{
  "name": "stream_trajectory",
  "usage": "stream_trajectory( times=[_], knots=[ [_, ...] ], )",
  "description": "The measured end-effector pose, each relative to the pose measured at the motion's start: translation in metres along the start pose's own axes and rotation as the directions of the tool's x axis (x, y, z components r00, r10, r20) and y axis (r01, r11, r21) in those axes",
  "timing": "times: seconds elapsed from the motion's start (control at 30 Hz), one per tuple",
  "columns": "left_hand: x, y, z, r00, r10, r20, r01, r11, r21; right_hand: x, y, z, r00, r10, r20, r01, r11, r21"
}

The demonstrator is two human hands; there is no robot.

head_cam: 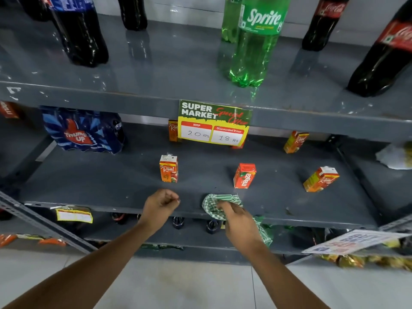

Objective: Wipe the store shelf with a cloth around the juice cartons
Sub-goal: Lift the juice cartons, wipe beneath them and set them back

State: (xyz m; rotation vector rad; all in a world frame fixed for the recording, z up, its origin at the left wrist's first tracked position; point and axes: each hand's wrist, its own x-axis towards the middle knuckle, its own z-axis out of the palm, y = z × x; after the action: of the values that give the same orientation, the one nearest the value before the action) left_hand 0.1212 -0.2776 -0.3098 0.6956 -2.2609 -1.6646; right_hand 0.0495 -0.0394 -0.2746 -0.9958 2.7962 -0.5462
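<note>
The right hand [236,216] is closed on a bunched green-and-white checked cloth [217,205] pressed to the front edge of the grey shelf [111,186], with a loose tail of cloth hanging over the lip at the hand's 5 o'clock. The left hand [161,202] hovers just beside it at 9 o'clock, fingers curled into a loose fist and holding nothing. The juice cartons stand scattered and light on the shelf: a Real carton [168,168] at the cloth's 11 o'clock, a Maaza carton [244,175] close at its 1 o'clock, and a tilted carton [321,179] further off at 2 o'clock, with another [296,141] near the back wall. The likeliest mishap looks to be a broad sweep toward 12 o'clock catching the Maaza carton, which would tip or skid with little push. The dangling tail could also snag the shelf lip or drag against the bottles below. Wiping tight arcs and steadying each carton with the free hand would probably reduce that risk.
</note>
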Motion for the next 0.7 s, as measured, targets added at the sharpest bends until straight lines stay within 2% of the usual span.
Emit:
stream_trajectory(
  times=[0.03, 0.1, 0.17, 0.3, 0.5, 0.6, 0.7],
  knots=[
    [0.003, 0.005, 0.004, 0.997, 0.024, 0.068, -0.027, 0.999, 0.034, -0.004, 0.008, 0.003, 0.999, -0.030, -0.028, 0.030, 0.999, -0.013],
    [0.011, 0.017, 0.015, 0.987, 0.058, 0.148, -0.072, 0.993, 0.091, -0.010, 0.024, 0.007, 0.994, -0.105, 0.013, 0.105, 0.993, -0.058],
    [0.021, 0.032, 0.031, 0.979, 0.080, 0.185, -0.101, 0.989, 0.108, -0.015, 0.036, 0.010, 0.986, -0.154, 0.065, 0.159, 0.984, -0.084],
    [0.051, 0.076, 0.073, 0.955, 0.161, 0.251, -0.194, 0.975, 0.111, -0.015, 0.051, 0.011, 0.973, -0.223, 0.051, 0.228, 0.967, -0.114],
    [0.075, 0.116, 0.139, 0.898, 0.198, 0.392, -0.267, 0.955, 0.129, -0.017, 0.063, 0.016, 0.950, -0.305, 0.060, 0.311, 0.940, -0.141],
    [0.086, 0.113, 0.144, 0.908, 0.225, 0.354, -0.303, 0.936, 0.181, -0.013, 0.069, 0.017, 0.938, -0.344, 0.052, 0.347, 0.929, -0.129],
    [0.095, 0.111, 0.128, 0.960, 0.183, 0.212, -0.225, 0.955, 0.194, 0.000, 0.068, 0.026, 0.891, -0.450, 0.058, 0.454, 0.879, -0.148]
  ],
)
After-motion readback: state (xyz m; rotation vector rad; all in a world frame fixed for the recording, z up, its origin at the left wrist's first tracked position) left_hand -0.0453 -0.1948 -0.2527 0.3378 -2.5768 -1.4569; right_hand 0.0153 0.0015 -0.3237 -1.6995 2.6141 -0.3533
